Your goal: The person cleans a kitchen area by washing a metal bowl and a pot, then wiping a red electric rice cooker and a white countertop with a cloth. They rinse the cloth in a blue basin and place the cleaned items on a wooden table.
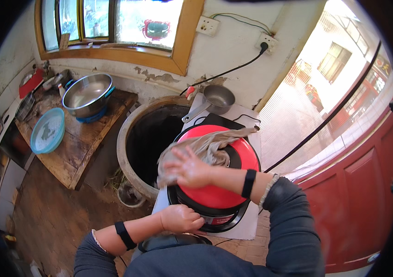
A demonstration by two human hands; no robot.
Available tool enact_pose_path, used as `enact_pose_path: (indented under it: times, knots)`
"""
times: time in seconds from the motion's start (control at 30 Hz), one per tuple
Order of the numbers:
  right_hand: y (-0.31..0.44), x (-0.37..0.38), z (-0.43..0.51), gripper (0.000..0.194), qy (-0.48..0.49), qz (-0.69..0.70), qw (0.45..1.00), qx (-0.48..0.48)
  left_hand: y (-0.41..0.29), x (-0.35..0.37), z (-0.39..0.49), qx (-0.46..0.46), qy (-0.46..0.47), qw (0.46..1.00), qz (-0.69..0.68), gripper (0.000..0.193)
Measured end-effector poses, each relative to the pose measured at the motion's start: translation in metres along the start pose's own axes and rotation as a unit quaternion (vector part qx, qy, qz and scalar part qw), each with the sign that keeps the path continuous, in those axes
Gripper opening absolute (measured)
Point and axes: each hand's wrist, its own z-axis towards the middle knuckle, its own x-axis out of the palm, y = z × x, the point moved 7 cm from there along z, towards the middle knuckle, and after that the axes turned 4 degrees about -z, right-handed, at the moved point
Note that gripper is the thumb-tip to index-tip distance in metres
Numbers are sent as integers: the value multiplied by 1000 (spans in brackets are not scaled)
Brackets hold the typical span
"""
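A round appliance with a red and black top stands on a white board before me. A crumpled grey-beige cloth lies across its upper left part and hangs over the edge. My right hand, fingers spread and slightly blurred, presses flat on the cloth. My left hand is curled at the near lower edge of the appliance, beside its label; what its fingers touch is partly hidden.
Left of the appliance is a large, dark-mouthed vat. A metal ladle pan sits behind. On the wooden table at left are a steel basin and a blue plastic basin. A red door stands right.
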Motion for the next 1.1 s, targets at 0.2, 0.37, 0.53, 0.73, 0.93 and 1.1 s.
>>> enact_pose_path:
  times: [0.2, 0.37, 0.53, 0.73, 0.93, 1.1]
  knots:
    - [-72, -4, -56, 48, -33, 43, 988, 144, -2, 0, 4, -33, 9, 999, 15, 35]
    - [-207, 40, -144, 52, -17, 173, 885, 432, -3, -1, 10, -49, 38, 998, 33, 36]
    - [-230, 51, -188, 49, -223, 434, 787, 377, -3, 0, 16, -53, 47, 997, 39, 39]
    - [-177, 69, -237, 48, -250, 675, 497, 485, -3, 3, 19, -48, 60, 997, 15, 38]
    - [-106, 91, -254, 47, -425, 779, 273, 371, -3, 6, 18, -57, 101, 993, 4, 30]
    - [-38, 125, -252, 42, -604, 554, 311, 482, -3, 8, 16, -65, 103, 992, 11, 29]
